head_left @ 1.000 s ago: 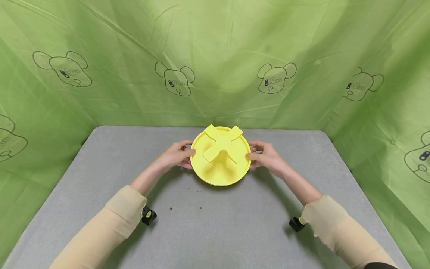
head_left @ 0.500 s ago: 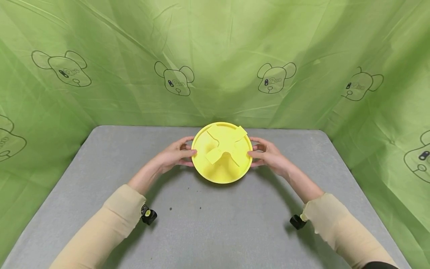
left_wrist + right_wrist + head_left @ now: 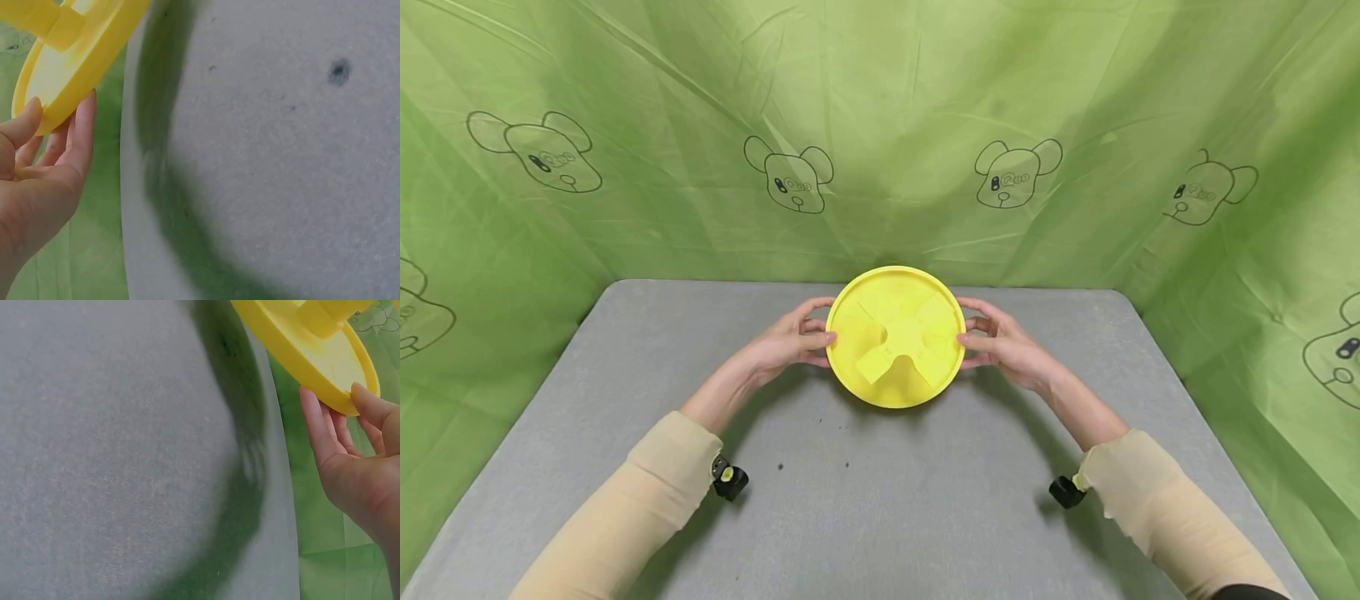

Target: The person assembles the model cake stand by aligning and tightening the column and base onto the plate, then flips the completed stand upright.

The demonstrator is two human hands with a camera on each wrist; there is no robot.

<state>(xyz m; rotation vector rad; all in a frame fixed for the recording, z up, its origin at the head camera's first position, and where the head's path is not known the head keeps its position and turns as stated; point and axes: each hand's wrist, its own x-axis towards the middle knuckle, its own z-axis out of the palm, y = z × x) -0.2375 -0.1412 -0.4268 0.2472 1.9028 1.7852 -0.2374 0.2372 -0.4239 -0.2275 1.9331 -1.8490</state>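
A yellow round plate-like piece [image 3: 880,287] with a raised rim is held up near the table's far edge. Its inner side is tilted toward me. From its middle stands a yellow cross-shaped part [image 3: 904,335] with flat, squared arm ends. My left hand [image 3: 778,340] grips the rim on the left, thumb on the inner face and fingers behind. On the opposite side my right hand [image 3: 1013,348] holds the rim in the same way. Both wrist views show the yellow rim [image 3: 84,81] pinched between thumb and fingers. The back of the piece is hidden.
The grey table [image 3: 880,508] has a few small dark specks. Green cloth [image 3: 902,100] with bear-head drawings hangs behind and at both sides. Black wrist devices [image 3: 730,479] sit at the sleeve cuffs. Shadows of the arms fall on the table.
The yellow round piece has tilted further toward me, its far rim rising in view. The cross now lies lower within the rim. Both hands have kept their grip and shifted slightly.
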